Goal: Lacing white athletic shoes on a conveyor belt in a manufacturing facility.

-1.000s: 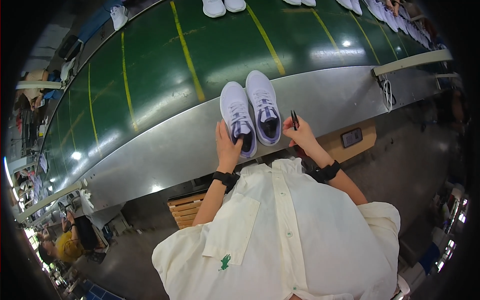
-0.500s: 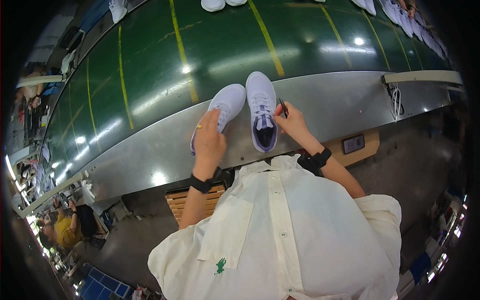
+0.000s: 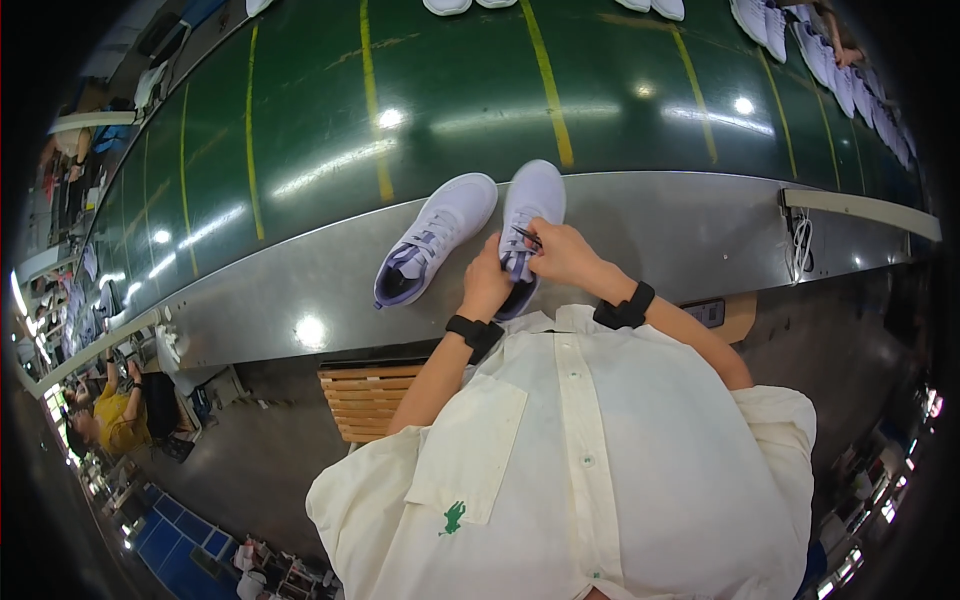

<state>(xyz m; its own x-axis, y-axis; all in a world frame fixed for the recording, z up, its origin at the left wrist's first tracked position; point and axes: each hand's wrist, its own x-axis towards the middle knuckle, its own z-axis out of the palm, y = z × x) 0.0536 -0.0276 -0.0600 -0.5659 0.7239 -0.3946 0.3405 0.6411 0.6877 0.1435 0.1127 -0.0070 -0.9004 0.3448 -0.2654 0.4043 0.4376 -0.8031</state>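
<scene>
Now my right hand (image 3: 568, 255) pinches a black tool (image 3: 526, 236) at the right shoe (image 3: 536, 190); my left hand (image 3: 487, 283) touches its side, whether gripping I can't tell. Beside it on the metal ledge (image 3: 640, 230) lies the left shoe (image 3: 440, 238).

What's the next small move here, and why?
Probably ease the dark tool slightly toward the laces of the right shoe: the right hand holds it at the lacing, and the left hand is at that shoe's side, seemingly able to steady it.
</scene>
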